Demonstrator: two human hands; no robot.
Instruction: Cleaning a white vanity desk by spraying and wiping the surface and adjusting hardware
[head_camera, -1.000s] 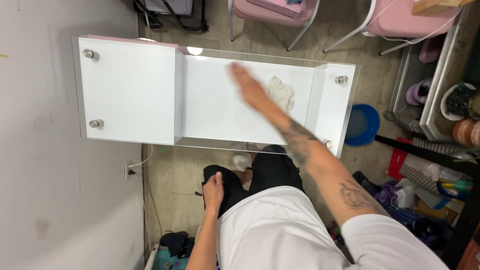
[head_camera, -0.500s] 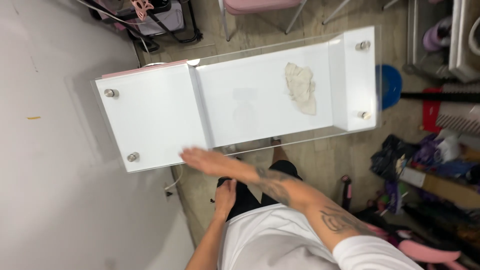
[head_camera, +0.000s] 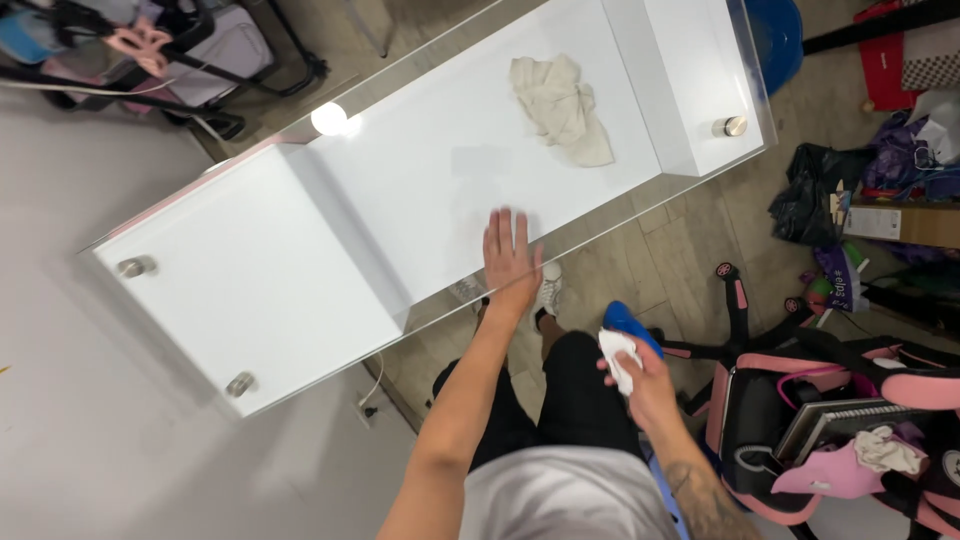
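Fingers of the left hand (head_camera: 511, 262) lie spread flat at the desk's (head_camera: 300, 290) near edge; the right hand (head_camera: 640, 375) grips a white cloth (head_camera: 618, 356) below it. Leaning hard might smear the glass.

One glass-topped white desk (head_camera: 300, 280), one crumpled cloth (head_camera: 560, 108) (beige), three metal studs (head_camera: 730, 126), two hands (head_camera: 512, 262)

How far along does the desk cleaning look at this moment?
Done: no smears show on the white desk top, though glare hides some of it. In hand: the left hand lies flat on the desk's near edge, while the right hand holds a white wipe against a blue object off the desk. Left: the crumpled cream cloth lies on the desk.
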